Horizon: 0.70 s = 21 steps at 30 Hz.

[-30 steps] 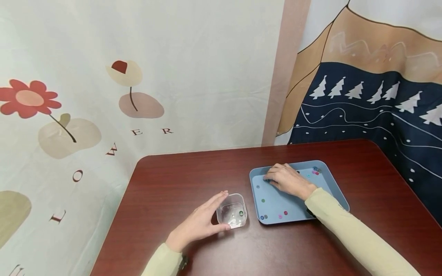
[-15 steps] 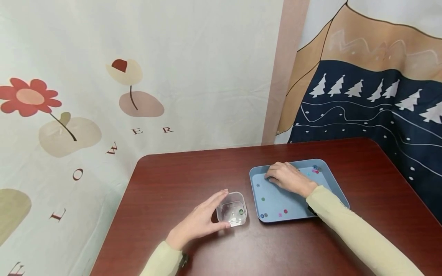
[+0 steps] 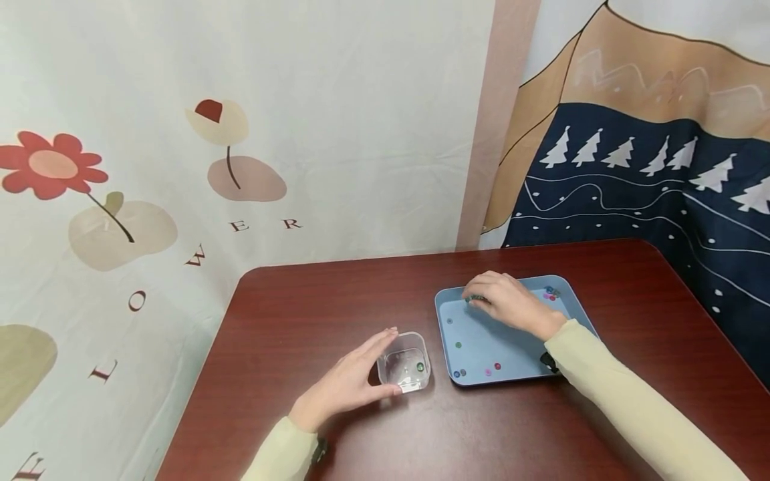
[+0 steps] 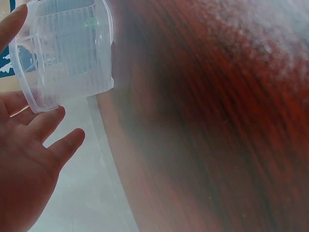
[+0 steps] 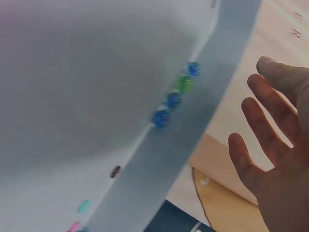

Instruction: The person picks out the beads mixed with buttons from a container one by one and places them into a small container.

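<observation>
My left hand holds a small clear plastic box on the table, thumb on the near side and fingers on the far side. A green button lies inside the box. Above the back left of a blue tray, my right hand has thumb and index finger together. In the right wrist view a sliver of a blue button shows between those fingertips; most of it is hidden. Below them, several blue buttons and a green button line the tray's edge.
More buttons lie in the tray: a cluster at the back right, a green one on the left, a red one and a blue one near the front. The brown table meets a printed curtain behind.
My right hand has lifted slightly from the tray's back left, its wrist shifting right, and buttons show beneath its fingers. My left hand and the box have stayed in place.
</observation>
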Available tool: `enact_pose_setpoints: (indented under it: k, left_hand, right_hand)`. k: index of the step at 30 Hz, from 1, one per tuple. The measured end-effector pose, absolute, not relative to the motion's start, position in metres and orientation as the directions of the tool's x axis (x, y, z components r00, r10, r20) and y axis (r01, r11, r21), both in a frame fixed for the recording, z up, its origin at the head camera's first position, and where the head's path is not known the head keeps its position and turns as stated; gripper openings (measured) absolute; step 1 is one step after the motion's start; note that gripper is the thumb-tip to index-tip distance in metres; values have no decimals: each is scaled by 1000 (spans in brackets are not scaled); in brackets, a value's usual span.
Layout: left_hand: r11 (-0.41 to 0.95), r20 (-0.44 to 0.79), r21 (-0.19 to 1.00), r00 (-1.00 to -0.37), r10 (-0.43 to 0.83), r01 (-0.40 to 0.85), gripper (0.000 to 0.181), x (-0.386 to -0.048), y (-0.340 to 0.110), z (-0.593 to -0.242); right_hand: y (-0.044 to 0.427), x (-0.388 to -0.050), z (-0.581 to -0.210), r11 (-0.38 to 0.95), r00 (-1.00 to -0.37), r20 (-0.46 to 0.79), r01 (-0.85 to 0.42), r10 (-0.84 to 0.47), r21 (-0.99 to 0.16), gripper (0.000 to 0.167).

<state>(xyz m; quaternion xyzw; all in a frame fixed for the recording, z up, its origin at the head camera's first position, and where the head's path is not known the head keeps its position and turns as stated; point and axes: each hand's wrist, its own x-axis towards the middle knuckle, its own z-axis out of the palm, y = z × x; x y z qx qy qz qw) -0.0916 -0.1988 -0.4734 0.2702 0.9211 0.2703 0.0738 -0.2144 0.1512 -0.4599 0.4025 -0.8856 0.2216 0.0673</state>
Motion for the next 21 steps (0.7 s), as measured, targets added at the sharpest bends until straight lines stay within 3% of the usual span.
enact_pose_setpoints:
  k: [21]
  left_hand:
    - [713, 4, 537, -847, 532, 450, 98, -91, -198, -474]
  right_hand:
    - [151, -179, -423, 575, -671, 396, -741, -627, -347, 27]
